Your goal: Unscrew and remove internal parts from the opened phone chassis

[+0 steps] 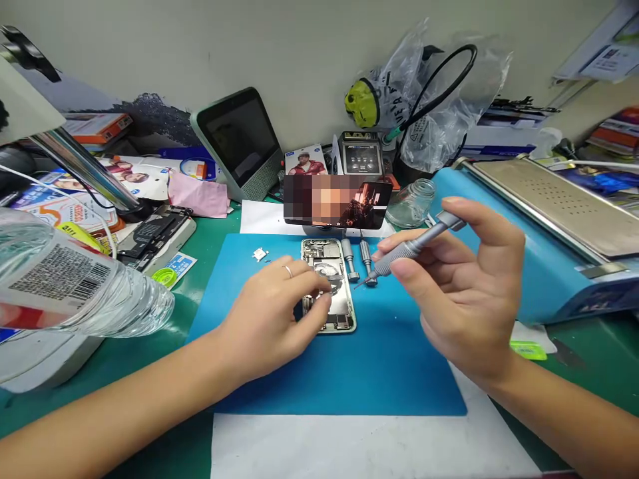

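An opened phone [343,303] lies on the blue mat [389,372], its inner parts bare. Over its left side is my left hand [284,303], thumb and forefinger pinched together above the inside; whatever sits between the fingertips is too small to make out. My right hand [464,286] grips a grey precision screwdriver [409,251], tilted with its thin tip down to the left, just off the phone's right edge. Two more grey screwdrivers, one nearer the phone [349,258] and one to its right [367,259], lie beyond it. A small metal piece [260,253] rests left of the phone.
A propped phone [372,203] plays a picture behind the mat. On the left are a large water bottle [100,279], a lamp stand [90,166] and another phone shell [160,233]. A glass jar [414,203] and a blue machine [524,259] stand right.
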